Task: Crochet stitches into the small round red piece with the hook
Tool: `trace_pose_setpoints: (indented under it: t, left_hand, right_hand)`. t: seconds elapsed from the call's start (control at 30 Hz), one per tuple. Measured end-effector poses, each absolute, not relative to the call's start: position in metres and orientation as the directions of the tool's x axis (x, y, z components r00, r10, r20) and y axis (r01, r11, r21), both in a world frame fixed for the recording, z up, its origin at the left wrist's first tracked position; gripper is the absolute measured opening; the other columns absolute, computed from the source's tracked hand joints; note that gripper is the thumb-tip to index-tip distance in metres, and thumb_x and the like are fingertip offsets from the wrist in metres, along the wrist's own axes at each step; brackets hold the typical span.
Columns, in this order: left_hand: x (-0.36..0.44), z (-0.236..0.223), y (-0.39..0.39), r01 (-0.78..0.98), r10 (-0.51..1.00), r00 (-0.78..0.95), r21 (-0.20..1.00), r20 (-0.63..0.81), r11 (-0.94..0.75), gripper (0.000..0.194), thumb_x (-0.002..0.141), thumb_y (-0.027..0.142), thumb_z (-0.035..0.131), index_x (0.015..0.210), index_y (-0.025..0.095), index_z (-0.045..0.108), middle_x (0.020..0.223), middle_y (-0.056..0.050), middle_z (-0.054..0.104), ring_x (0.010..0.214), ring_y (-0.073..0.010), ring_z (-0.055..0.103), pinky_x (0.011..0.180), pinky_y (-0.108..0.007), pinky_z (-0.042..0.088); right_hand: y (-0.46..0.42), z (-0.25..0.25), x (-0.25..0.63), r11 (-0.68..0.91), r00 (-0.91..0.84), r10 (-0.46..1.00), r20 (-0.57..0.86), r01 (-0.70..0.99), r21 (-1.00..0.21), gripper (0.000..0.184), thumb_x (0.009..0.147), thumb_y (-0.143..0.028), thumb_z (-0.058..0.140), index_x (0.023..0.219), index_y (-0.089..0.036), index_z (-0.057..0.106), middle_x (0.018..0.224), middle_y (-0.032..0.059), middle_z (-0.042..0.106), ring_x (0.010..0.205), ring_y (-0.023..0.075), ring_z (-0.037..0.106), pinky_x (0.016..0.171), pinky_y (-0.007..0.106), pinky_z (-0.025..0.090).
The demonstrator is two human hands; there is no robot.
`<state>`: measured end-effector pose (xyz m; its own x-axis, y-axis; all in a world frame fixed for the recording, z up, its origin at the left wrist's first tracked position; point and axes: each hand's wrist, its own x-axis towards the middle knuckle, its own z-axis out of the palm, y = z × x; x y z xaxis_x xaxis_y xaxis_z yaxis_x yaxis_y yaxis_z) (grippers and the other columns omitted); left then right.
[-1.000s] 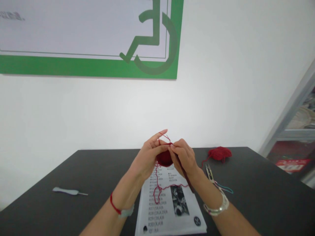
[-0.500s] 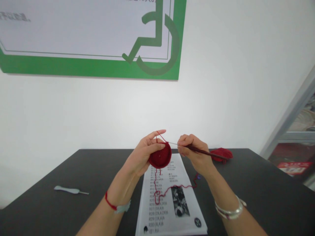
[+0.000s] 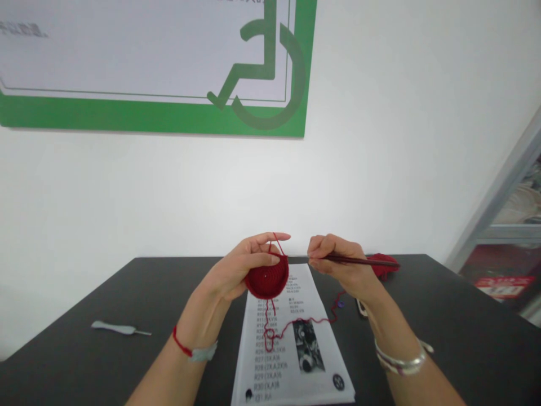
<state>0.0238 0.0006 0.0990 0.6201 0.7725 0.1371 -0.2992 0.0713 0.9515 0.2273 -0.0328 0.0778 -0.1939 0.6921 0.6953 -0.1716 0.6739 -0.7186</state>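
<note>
My left hand (image 3: 249, 262) pinches a round red crochet piece (image 3: 268, 279) at its upper edge, thumb across its face. A strand of red yarn (image 3: 279, 243) loops over the raised index finger down to the piece's edge. In my right hand (image 3: 338, 258) is a crochet hook with a dark red handle (image 3: 367, 260), held like a pen and pointing left. The hook's thin metal tip is hard to make out against the wall and table; whether it touches the stitches I cannot tell. Loose yarn hangs below the piece onto printed sheets (image 3: 291, 352).
The black table (image 3: 177, 304) carries a grey-handled tool with a thin metal tip (image 3: 120, 328) at left. A red yarn ball (image 3: 384, 265) lies behind my right hand, partly hidden. A small purple item (image 3: 340, 304) sits by the yarn, near a partly covered pale-edged object (image 3: 362, 308).
The crochet piece has moved slightly left and down with my left hand. My right hand has shifted a little right, and the hook's handle now lies more level.
</note>
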Motion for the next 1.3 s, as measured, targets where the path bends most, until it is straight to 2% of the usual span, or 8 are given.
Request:
trace_pose_setpoints:
  t: [0.23, 0.37, 0.47, 0.6, 0.87, 0.97, 1.17, 1.3]
  left_hand:
    - [0.022, 0.098, 0.003, -0.241, 0.706, 0.697, 0.969, 0.127, 0.063, 0.037, 0.064, 0.011, 0.074, 0.1, 0.013, 0.069, 0.069, -0.001, 0.065, 0.056, -0.0095, 0.056, 0.051, -0.02, 0.038]
    - [0.034, 0.097, -0.005, -0.257, 0.825, 0.492, 0.952, 0.278, -0.167, 0.037, 0.066, 0.012, 0.074, 0.102, 0.014, 0.066, 0.064, 0.003, 0.061, 0.051, -0.0066, 0.049, 0.049, -0.019, 0.034]
    - [0.044, 0.095, -0.013, -0.262, 0.877, 0.317, 0.922, 0.362, -0.286, 0.038, 0.069, 0.014, 0.073, 0.105, 0.016, 0.063, 0.064, 0.004, 0.06, 0.053, -0.0077, 0.05, 0.052, -0.02, 0.036]
    - [0.051, 0.092, -0.014, -0.319, 0.871, 0.376, 0.927, 0.317, -0.199, 0.04, 0.066, 0.014, 0.075, 0.104, 0.016, 0.063, 0.065, 0.003, 0.062, 0.057, -0.0088, 0.053, 0.055, -0.021, 0.038]
    - [0.05, 0.091, -0.012, -0.41, 0.851, 0.429, 0.905, 0.302, -0.115, 0.04, 0.064, 0.011, 0.078, 0.101, 0.018, 0.066, 0.071, 0.002, 0.065, 0.062, -0.0088, 0.056, 0.059, -0.021, 0.039]
    - [0.052, 0.091, -0.014, -0.405, 0.865, 0.398, 0.904, 0.306, -0.133, 0.037, 0.065, 0.014, 0.078, 0.1, 0.018, 0.067, 0.07, 0.003, 0.062, 0.061, -0.008, 0.053, 0.06, -0.021, 0.039]
    - [0.057, 0.09, -0.014, -0.381, 0.886, 0.316, 0.901, 0.339, -0.208, 0.029, 0.069, 0.022, 0.078, 0.095, 0.016, 0.068, 0.061, 0.005, 0.055, 0.054, -0.0064, 0.045, 0.053, -0.019, 0.035]
    - [0.053, 0.09, -0.011, -0.459, 0.878, 0.385, 0.884, 0.284, -0.085, 0.03, 0.068, 0.024, 0.08, 0.095, 0.016, 0.069, 0.062, 0.004, 0.059, 0.054, -0.0058, 0.049, 0.053, -0.018, 0.037]
  right_hand:
    - [-0.03, 0.078, 0.232, 0.518, -0.293, 0.749, 0.595, -0.301, -0.8, 0.015, 0.071, -0.015, 0.076, 0.066, -0.02, 0.063, 0.065, -0.0019, 0.06, 0.05, 0.0087, 0.047, 0.043, 0.022, 0.034]
    - [-0.024, 0.075, 0.218, 0.359, -0.255, 0.817, 0.517, -0.477, -0.802, 0.018, 0.074, -0.021, 0.074, 0.067, -0.02, 0.057, 0.055, -0.0052, 0.055, 0.042, 0.0079, 0.042, 0.034, 0.019, 0.029]
    - [-0.021, 0.072, 0.204, 0.356, -0.146, 0.858, 0.492, -0.524, -0.774, 0.02, 0.074, -0.025, 0.073, 0.067, -0.02, 0.054, 0.053, -0.006, 0.054, 0.042, 0.0071, 0.04, 0.035, 0.018, 0.028]
    - [-0.018, 0.066, 0.196, 0.483, -0.031, 0.834, 0.551, -0.442, -0.756, 0.017, 0.075, -0.025, 0.072, 0.069, -0.02, 0.056, 0.056, -0.0066, 0.052, 0.046, 0.0068, 0.039, 0.043, 0.019, 0.03]
    - [-0.015, 0.061, 0.201, 0.558, -0.12, 0.778, 0.617, -0.319, -0.766, 0.01, 0.077, -0.029, 0.071, 0.082, -0.025, 0.064, 0.08, -0.0012, 0.062, 0.076, 0.0151, 0.055, 0.066, 0.027, 0.042]
    - [-0.016, 0.061, 0.201, 0.54, -0.141, 0.781, 0.608, -0.336, -0.772, 0.013, 0.074, -0.027, 0.074, 0.081, -0.025, 0.064, 0.079, -0.0013, 0.062, 0.073, 0.0151, 0.054, 0.064, 0.027, 0.042]
    - [-0.02, 0.064, 0.196, 0.548, 0.04, 0.808, 0.588, -0.419, -0.724, 0.011, 0.07, -0.024, 0.075, 0.074, -0.025, 0.064, 0.071, -0.0022, 0.058, 0.064, 0.0135, 0.047, 0.057, 0.025, 0.038]
    - [-0.02, 0.066, 0.193, 0.502, 0.045, 0.825, 0.563, -0.516, -0.694, 0.013, 0.066, -0.022, 0.077, 0.07, -0.024, 0.066, 0.07, -0.0029, 0.058, 0.064, 0.0119, 0.049, 0.059, 0.023, 0.04]
